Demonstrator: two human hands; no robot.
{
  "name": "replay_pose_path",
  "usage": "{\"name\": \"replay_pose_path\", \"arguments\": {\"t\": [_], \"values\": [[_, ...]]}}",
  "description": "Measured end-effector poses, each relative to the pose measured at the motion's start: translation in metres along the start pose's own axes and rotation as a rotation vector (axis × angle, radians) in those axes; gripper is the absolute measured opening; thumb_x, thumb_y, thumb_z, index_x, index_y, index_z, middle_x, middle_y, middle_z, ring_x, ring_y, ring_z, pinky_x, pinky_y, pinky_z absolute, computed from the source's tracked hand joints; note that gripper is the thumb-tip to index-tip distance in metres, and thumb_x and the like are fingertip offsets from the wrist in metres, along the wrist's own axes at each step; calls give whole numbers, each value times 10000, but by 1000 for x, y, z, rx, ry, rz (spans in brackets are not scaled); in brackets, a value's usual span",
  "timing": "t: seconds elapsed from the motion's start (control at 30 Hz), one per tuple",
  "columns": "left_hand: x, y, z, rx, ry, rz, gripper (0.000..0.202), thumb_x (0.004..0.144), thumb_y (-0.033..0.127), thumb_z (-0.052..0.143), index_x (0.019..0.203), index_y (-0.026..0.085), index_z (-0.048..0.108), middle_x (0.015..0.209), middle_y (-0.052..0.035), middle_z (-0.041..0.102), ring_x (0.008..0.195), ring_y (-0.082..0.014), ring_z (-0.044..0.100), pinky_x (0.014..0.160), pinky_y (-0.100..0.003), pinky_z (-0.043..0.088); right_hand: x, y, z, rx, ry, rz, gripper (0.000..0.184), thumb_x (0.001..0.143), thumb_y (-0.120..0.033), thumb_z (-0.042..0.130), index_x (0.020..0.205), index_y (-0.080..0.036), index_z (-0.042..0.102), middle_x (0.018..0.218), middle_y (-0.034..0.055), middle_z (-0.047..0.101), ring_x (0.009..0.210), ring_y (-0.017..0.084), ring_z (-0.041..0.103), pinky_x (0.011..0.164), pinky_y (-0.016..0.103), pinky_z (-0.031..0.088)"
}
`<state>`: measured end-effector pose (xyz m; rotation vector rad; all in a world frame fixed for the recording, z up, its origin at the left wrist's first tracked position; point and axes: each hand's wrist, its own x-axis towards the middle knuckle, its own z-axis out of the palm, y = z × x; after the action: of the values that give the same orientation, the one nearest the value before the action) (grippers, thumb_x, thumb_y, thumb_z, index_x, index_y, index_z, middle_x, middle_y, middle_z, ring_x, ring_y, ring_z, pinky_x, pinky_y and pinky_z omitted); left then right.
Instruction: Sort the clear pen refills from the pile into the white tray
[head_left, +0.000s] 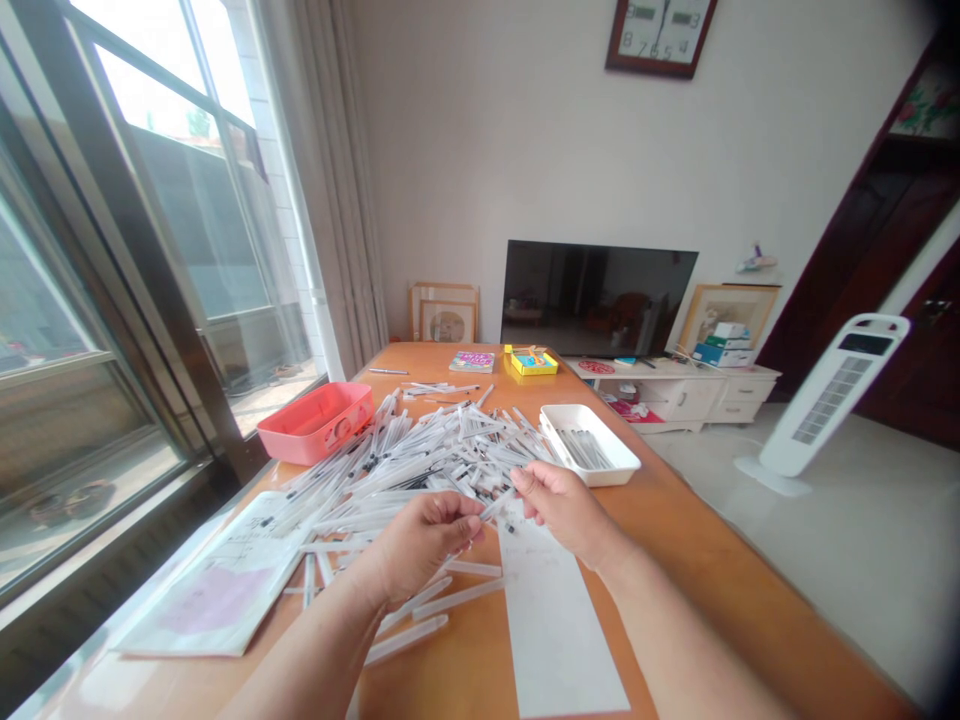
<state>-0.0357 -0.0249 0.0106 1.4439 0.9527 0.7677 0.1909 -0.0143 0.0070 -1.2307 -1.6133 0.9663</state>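
A big heap of clear plastic pen tubes (405, 455) covers the middle of the wooden table (675, 560). My left hand (420, 540) hovers over the near edge of the heap, fingers curled and pinched on a clear tube. My right hand (562, 505) is beside it, fingers pinched on the other end of the same tube (495, 505). Both hands are above a white paper strip (555, 630). Several loose tubes (420, 610) lie just below my left hand.
A pink tray (315, 420) stands at the left of the heap and a white tray (589, 440) holding several thin refills at the right. Paper sheets (217, 590) lie at the near left. A yellow box (532, 360) and a booklet (472, 361) sit at the far end. A fan (825, 400) stands on the floor.
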Motion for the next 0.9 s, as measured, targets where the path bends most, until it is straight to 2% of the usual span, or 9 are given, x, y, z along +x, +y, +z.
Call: {"name": "replay_pose_path", "arguments": {"t": [0.1,0.17,0.23,0.37,0.5,0.6,0.77,0.9], "values": [[0,0,0,-17,0,7,338,798,464,740,902,142,746,728,-28,605,679,-138,475,674,-279,361,-3,-3,0,132,-40,37,403,927,-569,512,921,-191,652,781,30,681,660,149,579,586,264,405],[0,0,1,-26,11,4,361,780,476,753,900,135,740,727,-30,606,677,-139,477,674,-283,367,-3,-4,0,146,-49,36,363,915,-538,554,910,-188,650,813,40,704,677,151,594,594,265,409],[0,1,2,-36,28,5,395,747,491,775,910,133,740,728,-36,618,678,-146,491,675,-288,377,-2,-3,2,96,-11,30,363,900,-540,582,803,-192,616,745,23,691,627,140,568,591,269,407],[1,4,2,-78,59,22,472,663,528,817,927,145,744,684,-30,621,683,-171,535,664,-296,404,3,3,8,-43,82,6,470,893,-615,558,663,-206,546,570,-20,564,535,127,479,546,272,373],[3,5,4,-84,79,20,505,645,545,815,947,148,742,665,-23,615,695,-183,556,667,-300,418,3,6,8,15,45,41,498,930,-649,463,758,-204,603,646,4,611,577,143,539,557,277,408],[2,4,6,-70,86,21,495,644,535,815,946,149,742,666,-19,614,692,-180,554,666,-298,415,1,5,6,64,-21,16,454,946,-608,470,846,-195,630,739,22,671,640,147,589,588,271,428],[0,3,8,-20,66,8,436,681,502,798,926,147,734,692,-14,614,677,-158,522,661,-288,389,1,7,7,-48,34,12,502,920,-634,510,678,-198,570,598,2,609,554,137,536,571,278,410],[0,3,5,5,44,-18,387,755,470,754,935,131,714,739,-19,616,685,-140,486,678,-285,366,3,8,7,-3,33,38,522,938,-656,445,737,-201,603,594,0,600,530,136,521,550,280,404]]}}
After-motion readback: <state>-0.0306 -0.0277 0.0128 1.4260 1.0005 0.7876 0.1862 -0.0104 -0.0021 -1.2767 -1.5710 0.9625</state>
